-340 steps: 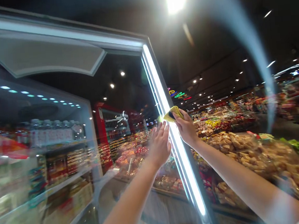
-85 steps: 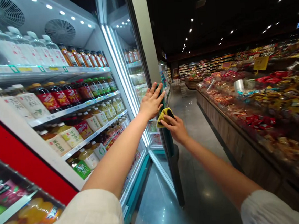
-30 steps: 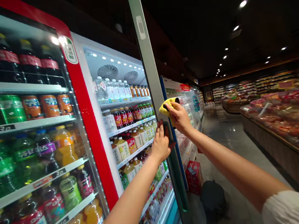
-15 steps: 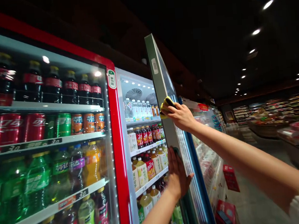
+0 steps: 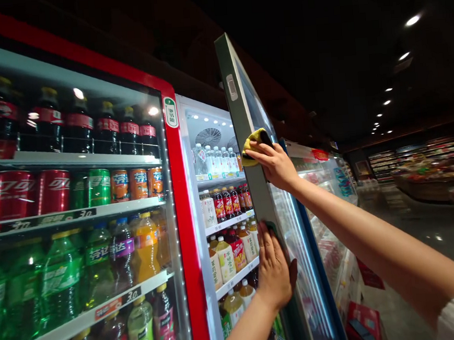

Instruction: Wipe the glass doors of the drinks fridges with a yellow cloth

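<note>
A fridge door (image 5: 241,111) with a grey metal edge stands swung open, seen nearly edge-on. My right hand (image 5: 276,165) presses a yellow and black cloth (image 5: 253,146) against that edge, its fingers spread over the cloth. Lower down, my left hand (image 5: 275,271) lies on the same door, fingers stretched out along the edge and thumb on the far side. It holds nothing. Behind the door, the lit fridge shelf (image 5: 227,223) carries bottled drinks.
At the left stands a red-framed fridge (image 5: 186,220) with closed glass, full of bottles and cans. Beyond the open door is a chilled display case (image 5: 334,235), with red boxes (image 5: 363,324) on the floor. Produce stands (image 5: 420,186) lie further back right.
The view has shifted slightly. My right hand and the cloth sit a little higher, and more of the cloth's yellow side shows. My left hand stays on the door.
</note>
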A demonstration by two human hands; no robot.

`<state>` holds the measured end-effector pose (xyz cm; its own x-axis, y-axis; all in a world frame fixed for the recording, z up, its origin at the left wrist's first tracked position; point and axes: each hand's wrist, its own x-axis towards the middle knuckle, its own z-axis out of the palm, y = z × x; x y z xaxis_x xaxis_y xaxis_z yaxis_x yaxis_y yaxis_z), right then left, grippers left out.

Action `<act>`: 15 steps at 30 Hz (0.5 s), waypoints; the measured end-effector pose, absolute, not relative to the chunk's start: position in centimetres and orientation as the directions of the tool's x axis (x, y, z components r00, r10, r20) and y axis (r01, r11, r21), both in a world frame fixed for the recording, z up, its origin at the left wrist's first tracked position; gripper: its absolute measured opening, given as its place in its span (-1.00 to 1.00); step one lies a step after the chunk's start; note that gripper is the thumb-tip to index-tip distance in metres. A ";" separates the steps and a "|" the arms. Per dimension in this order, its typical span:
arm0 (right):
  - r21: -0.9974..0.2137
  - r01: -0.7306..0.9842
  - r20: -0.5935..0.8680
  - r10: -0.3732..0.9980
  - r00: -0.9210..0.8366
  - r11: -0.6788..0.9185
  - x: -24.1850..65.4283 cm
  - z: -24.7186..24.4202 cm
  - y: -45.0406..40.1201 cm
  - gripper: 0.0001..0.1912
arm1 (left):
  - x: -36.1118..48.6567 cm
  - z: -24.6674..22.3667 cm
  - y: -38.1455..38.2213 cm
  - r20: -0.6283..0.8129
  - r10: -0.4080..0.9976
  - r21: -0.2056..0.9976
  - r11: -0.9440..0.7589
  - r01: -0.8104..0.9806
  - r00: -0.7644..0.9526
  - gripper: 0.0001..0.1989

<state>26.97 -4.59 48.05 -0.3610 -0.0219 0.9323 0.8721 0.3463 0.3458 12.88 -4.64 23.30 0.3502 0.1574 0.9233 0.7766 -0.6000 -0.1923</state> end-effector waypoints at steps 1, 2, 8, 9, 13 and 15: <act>0.301 0.866 0.951 -0.063 -0.302 0.399 27.3 47.7 -4.0 -0.39 | 13.0 23.9 -4.9 0.932 0.161 -0.168 -0.605 0.778 0.325 0.03; 0.259 0.852 0.966 -0.099 -0.241 0.454 27.7 47.4 -3.3 -0.39 | 13.2 24.6 -5.2 0.941 0.166 -0.137 -0.607 0.783 0.294 0.01; 0.066 0.665 0.996 -0.085 -0.003 0.744 30.6 42.6 2.9 -0.47 | 15.5 31.8 -4.7 0.972 0.123 -0.108 -0.528 0.842 0.201 -0.03; 0.045 0.638 0.998 -0.060 0.002 0.769 31.0 41.5 3.8 -0.48 | 15.8 32.7 -4.4 0.976 0.117 -0.104 -0.494 0.863 0.185 -0.04; 0.073 0.583 0.997 -0.038 -0.071 0.809 31.0 38.3 5.7 -0.46 | 16.2 34.3 -3.7 0.989 0.094 -0.075 -0.346 0.935 0.114 -0.11; 0.159 0.560 0.985 -0.094 -0.142 0.813 30.2 38.5 6.0 -0.45 | 15.9 34.2 -3.6 0.991 0.084 -0.071 -0.299 0.952 0.100 -0.14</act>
